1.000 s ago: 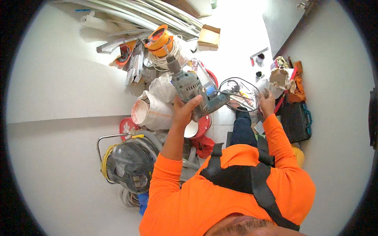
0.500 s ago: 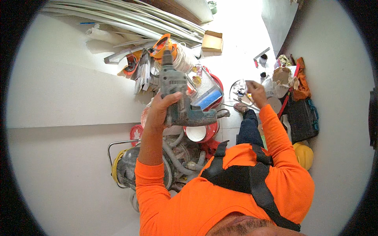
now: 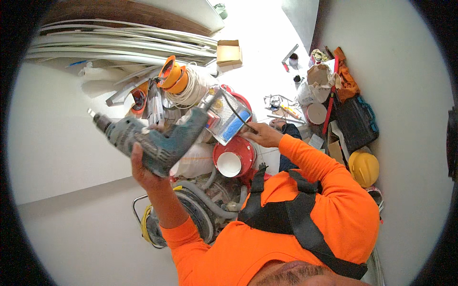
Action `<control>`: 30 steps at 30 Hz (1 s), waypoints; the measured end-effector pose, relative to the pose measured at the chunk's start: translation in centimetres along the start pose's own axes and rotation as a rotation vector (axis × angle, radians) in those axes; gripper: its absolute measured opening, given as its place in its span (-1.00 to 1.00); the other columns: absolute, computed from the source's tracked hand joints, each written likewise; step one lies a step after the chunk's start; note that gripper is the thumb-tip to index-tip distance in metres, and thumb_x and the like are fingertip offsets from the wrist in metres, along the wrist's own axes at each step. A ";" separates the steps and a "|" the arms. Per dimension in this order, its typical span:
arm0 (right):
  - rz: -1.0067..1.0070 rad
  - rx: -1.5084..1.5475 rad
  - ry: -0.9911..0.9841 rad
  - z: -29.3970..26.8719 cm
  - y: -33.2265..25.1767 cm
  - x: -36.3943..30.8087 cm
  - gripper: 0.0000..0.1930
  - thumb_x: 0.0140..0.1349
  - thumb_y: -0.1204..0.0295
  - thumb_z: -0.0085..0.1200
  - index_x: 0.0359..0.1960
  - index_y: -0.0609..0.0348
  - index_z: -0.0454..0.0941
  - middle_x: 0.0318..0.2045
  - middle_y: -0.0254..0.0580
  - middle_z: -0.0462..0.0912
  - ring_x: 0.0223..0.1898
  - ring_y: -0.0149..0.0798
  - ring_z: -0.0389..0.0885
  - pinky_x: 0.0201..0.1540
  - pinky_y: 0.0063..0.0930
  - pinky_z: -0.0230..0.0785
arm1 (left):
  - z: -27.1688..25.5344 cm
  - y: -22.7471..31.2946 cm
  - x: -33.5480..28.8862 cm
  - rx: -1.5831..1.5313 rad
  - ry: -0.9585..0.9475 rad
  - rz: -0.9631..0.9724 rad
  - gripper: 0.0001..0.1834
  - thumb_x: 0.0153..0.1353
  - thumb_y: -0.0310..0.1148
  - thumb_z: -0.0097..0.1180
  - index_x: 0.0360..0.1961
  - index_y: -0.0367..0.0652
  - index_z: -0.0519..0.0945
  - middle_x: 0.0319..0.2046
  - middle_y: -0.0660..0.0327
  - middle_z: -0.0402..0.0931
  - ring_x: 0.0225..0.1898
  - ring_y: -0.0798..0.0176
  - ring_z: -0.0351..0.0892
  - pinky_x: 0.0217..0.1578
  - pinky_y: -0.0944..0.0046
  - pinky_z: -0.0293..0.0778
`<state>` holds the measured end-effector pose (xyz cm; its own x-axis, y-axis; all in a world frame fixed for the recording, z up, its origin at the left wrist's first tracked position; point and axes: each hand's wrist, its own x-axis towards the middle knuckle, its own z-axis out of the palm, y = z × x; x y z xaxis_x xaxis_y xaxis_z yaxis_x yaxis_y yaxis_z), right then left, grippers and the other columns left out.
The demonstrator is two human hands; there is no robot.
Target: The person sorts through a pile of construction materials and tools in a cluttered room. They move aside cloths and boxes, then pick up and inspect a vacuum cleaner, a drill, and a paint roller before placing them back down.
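In the head view, the left arm reaches out to the left, its forearm rising from the orange sleeve point(image 3: 181, 233) and slanting toward the far left. The left hand point(image 3: 149, 176) is wrapped around the body of a grey-green drill point(image 3: 160, 143) from the near side, thumb up along its casing. The drill is held up in the air at the left, above the buckets and a white wall ledge point(image 3: 62, 162); its chuck points far left and its handle slants to the right. The right arm bends at the elbow, its forearm angling far and leftward across the front of the body. The right hand point(image 3: 265, 135) is narrow, palm down, fingers closed on the drill's dark cord point(image 3: 232, 109), which arcs from the handle to the fingertips. Just to the near left of that hand stands a red bucket point(image 3: 245, 164); a tray with a blue pad point(image 3: 237, 124) lies just to its left.
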<state>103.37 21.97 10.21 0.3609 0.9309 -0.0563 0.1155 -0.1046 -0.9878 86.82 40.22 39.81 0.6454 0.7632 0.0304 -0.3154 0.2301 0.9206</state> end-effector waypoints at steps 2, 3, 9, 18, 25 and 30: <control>0.012 -0.309 0.029 -1.8 2.2 -1.7 -0.70 0.34 0.18 0.02 -0.01 0.05 0.52 -0.26 -0.03 0.68 -0.15 -0.13 0.68 -0.10 -0.30 0.49 | -0.7 1.2 0.4 0.005 0.111 0.104 -0.31 0.23 -0.17 0.10 0.25 -0.37 0.21 0.03 -0.18 0.45 0.11 -0.08 0.46 0.18 -0.11 0.38; 0.034 -0.434 0.039 -3.0 4.4 -2.6 -0.71 0.35 0.20 0.01 0.00 0.03 0.53 -0.26 -0.01 0.68 -0.16 -0.09 0.68 -0.11 -0.27 0.50 | -1.9 1.7 1.0 0.049 0.091 0.193 -0.30 0.23 -0.14 0.13 0.24 -0.37 0.22 0.02 -0.17 0.45 0.11 -0.08 0.47 0.16 -0.10 0.40; -0.312 -0.497 -0.175 -4.4 -3.1 -3.1 -0.57 0.27 0.37 0.00 0.20 -0.13 0.43 -0.22 -0.08 0.63 -0.17 0.01 0.64 -0.16 -0.19 0.51 | -2.2 1.1 2.2 0.357 0.688 0.558 -0.20 0.21 -0.02 0.23 0.24 -0.39 0.24 0.06 -0.12 0.46 0.07 -0.07 0.52 0.14 -0.07 0.44; -1.187 -0.583 -0.074 -4.2 -24.2 5.1 -0.75 0.11 0.35 0.13 -0.16 -0.02 0.50 -0.37 -0.28 0.47 -0.37 -0.14 0.58 -0.34 -0.22 0.46 | -4.4 -5.4 -0.7 1.228 -0.274 0.312 -0.19 -0.04 -0.31 0.43 0.24 -0.29 0.33 -0.03 -0.07 0.53 0.03 0.05 0.52 0.05 0.15 0.42; -0.697 -0.402 -0.233 -7.8 -21.0 10.8 -0.73 0.04 0.21 0.35 -0.35 0.11 0.66 -0.53 -0.25 0.59 -0.47 -0.28 0.56 -0.41 -0.35 0.38 | -2.6 -3.0 -3.2 1.609 -0.701 0.359 -0.21 -0.10 -0.39 0.37 0.22 -0.33 0.35 -0.07 0.01 0.58 -0.08 -0.03 0.60 0.00 0.05 0.49; -0.394 -0.275 -0.178 -1.3 -8.5 11.9 -0.54 0.26 -0.10 0.07 -0.33 0.08 0.67 -0.53 -0.05 0.61 -0.49 -0.17 0.56 -0.34 -0.22 0.40 | -2.4 -2.1 -3.3 1.205 -0.450 0.104 -0.15 -0.11 -0.37 0.40 0.24 -0.31 0.29 -0.03 0.05 0.50 -0.01 0.14 0.52 0.10 0.13 0.39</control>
<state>107.92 33.47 18.14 0.0805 0.9608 0.2652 0.4589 0.2005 -0.8656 83.71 38.68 36.81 0.9064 0.4210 0.0341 0.2929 -0.6848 0.6673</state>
